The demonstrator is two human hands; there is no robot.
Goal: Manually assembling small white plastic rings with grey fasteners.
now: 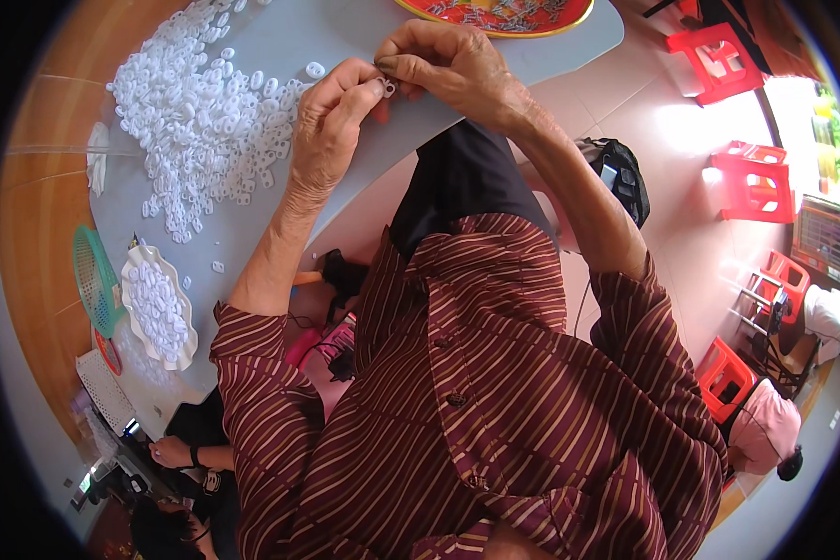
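Over the near edge of a grey table (294, 42), both my hands are closed and close together. My left hand (329, 119) pinches a small white plastic piece (388, 88) with a hole in it between thumb and fingertips. Thumb and index finger of my right hand (450, 70) press together right beside that piece; whatever they grip is hidden. To the left of my hands spreads a large heap of small white plastic pieces (196, 117). Just beyond my right hand stands a red dish (532, 34) with a yellow rim, holding many small metal parts.
A white scalloped dish (190, 331) of white pieces stands at the left, beside a green basket (91, 280). Another person's hand (171, 452) rests near the lower left. Red stools (716, 63) and a black bag (621, 182) are on the floor to the right.
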